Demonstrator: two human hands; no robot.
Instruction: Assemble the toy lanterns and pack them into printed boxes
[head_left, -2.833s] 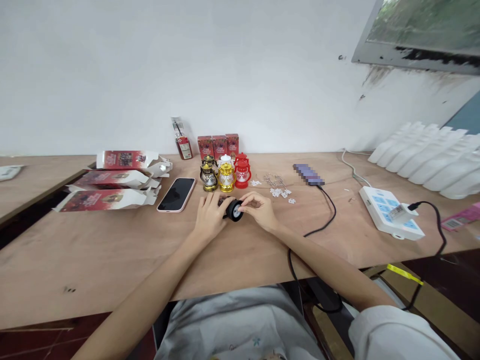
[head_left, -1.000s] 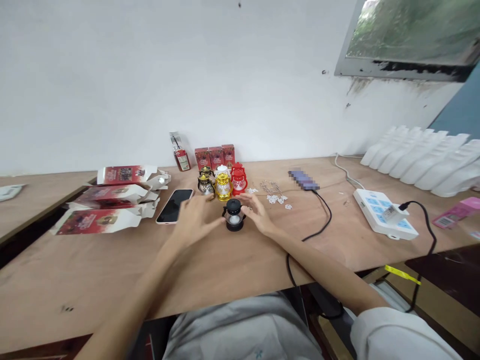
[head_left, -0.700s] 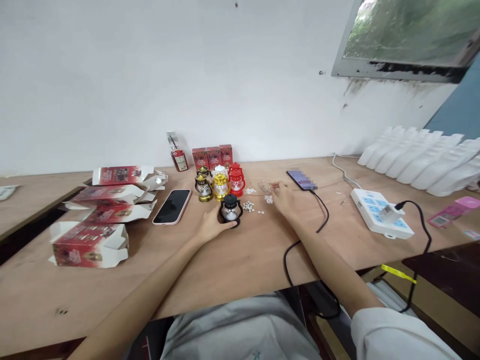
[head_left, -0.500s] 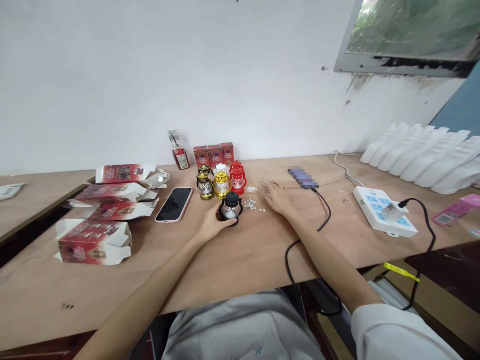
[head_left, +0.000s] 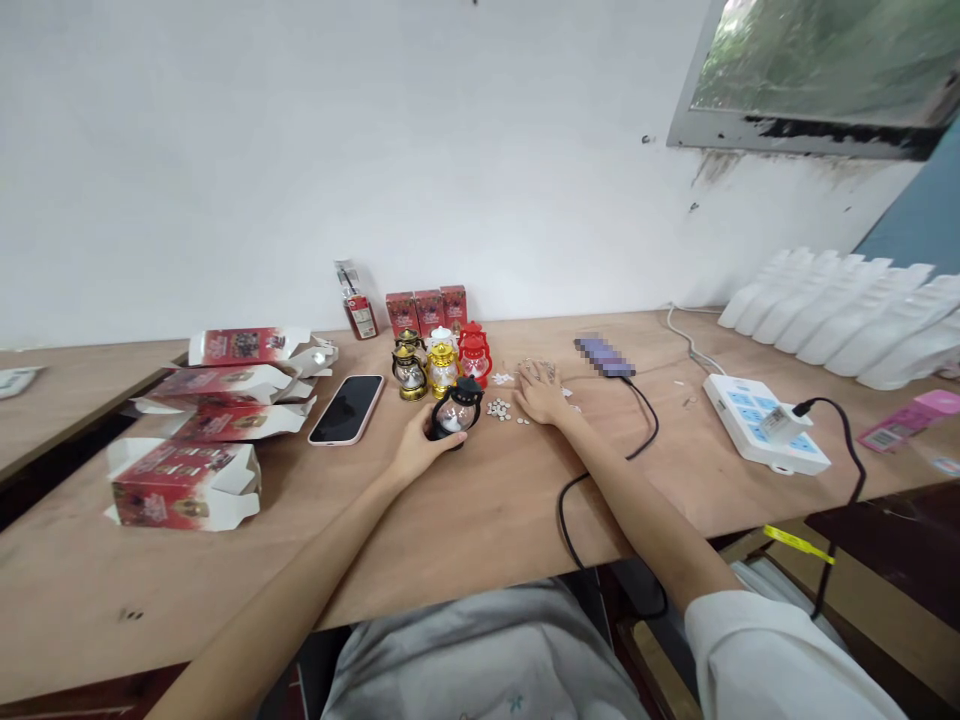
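Note:
My left hand (head_left: 421, 443) is closed around the base of a small black lantern (head_left: 457, 408), which leans a little to the right with its clear globe showing. My right hand (head_left: 544, 400) lies with fingers stretched out and apart at a pile of small shiny pieces (head_left: 541, 370), too small to name. Between the hands are several button cells (head_left: 498, 408) and some little white bits (head_left: 502, 379). Behind the black lantern stand more lanterns: a red one (head_left: 475, 356), a gold one (head_left: 443, 370), a bronze one (head_left: 409, 374) and a white one (head_left: 439, 337).
Red printed boxes with open flaps (head_left: 184, 485) lie at left, beside a phone (head_left: 347, 410). Small red boxes (head_left: 429, 310) and a bottle (head_left: 360, 310) stand by the wall. At right are a cabled phone (head_left: 604, 357), a power strip (head_left: 765, 425) and white bottles (head_left: 832, 310).
The black lantern has tipped so more of its side shows, and it has shifted slightly left with my left hand. My right hand has moved a little left at the pile.

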